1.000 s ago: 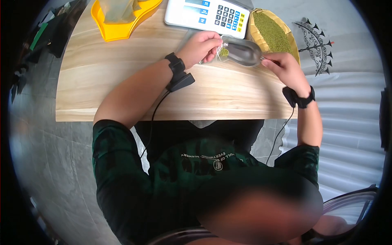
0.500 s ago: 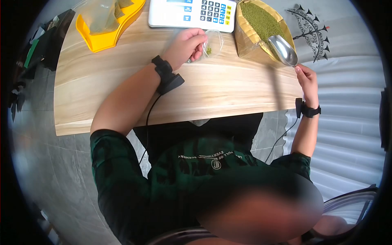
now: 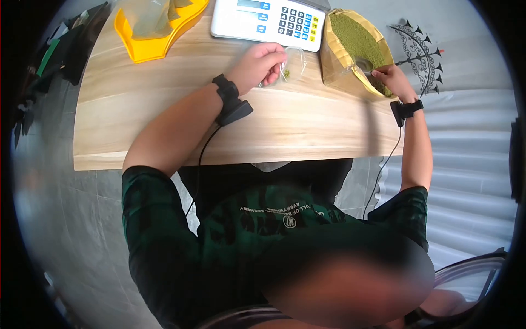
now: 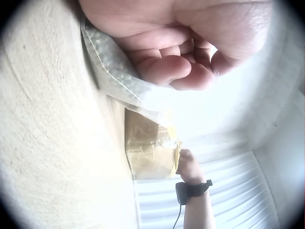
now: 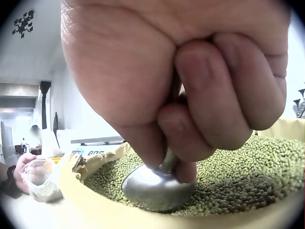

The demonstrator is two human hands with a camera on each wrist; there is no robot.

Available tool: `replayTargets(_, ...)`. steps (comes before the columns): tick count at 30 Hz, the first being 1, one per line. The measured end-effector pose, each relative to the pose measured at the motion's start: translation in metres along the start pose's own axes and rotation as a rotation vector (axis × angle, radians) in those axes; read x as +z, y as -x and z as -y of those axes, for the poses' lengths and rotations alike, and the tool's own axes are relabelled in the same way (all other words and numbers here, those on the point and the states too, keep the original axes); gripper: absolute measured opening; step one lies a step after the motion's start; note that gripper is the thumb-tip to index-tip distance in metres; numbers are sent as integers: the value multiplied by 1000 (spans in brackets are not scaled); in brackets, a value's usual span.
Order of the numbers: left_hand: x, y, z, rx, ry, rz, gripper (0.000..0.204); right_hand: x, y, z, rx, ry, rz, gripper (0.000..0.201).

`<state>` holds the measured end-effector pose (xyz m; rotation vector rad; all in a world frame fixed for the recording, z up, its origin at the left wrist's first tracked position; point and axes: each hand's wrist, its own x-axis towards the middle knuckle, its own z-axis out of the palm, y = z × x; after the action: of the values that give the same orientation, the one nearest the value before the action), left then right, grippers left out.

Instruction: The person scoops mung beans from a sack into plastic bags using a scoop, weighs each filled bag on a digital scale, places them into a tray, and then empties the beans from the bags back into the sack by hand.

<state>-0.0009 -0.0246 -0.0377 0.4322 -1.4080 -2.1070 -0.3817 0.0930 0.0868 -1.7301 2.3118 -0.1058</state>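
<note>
In the head view my left hand (image 3: pixel 256 67) pinches the rim of a clear plastic bag (image 3: pixel 294 64) with some green beans inside, just in front of the scale. The left wrist view shows this bag (image 4: pixel 112 62) beneath the curled fingers. My right hand (image 3: pixel 395 82) is at the brown paper sack (image 3: pixel 341 70) of green beans. Up close in the right wrist view, its fingers grip the handle of a metal scoop (image 5: pixel 155 188), whose bowl is partly sunk in the beans (image 5: pixel 238 167).
A white scale (image 3: pixel 235 24) with a keypad stands at the back of the wooden table (image 3: pixel 164 126). On its left is a yellow tray (image 3: pixel 149 51) holding a filled clear bag (image 3: pixel 148 22). A black metal ornament (image 3: pixel 422 57) is beyond the sack.
My right hand has carried the scoop from beside the clear bag to the sack's near edge, then forward into the beans. The left hand keeps its hold on the bag.
</note>
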Motion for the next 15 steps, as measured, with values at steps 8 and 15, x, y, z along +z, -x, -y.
replayTargets(8,0,-3,-1,-19,19,16,17,13,31,-17,65,-93,-86,31)
replayTargets(15,4,0,-4,-28,20,-22,18,31,83,-20,107,-395,-362,27)
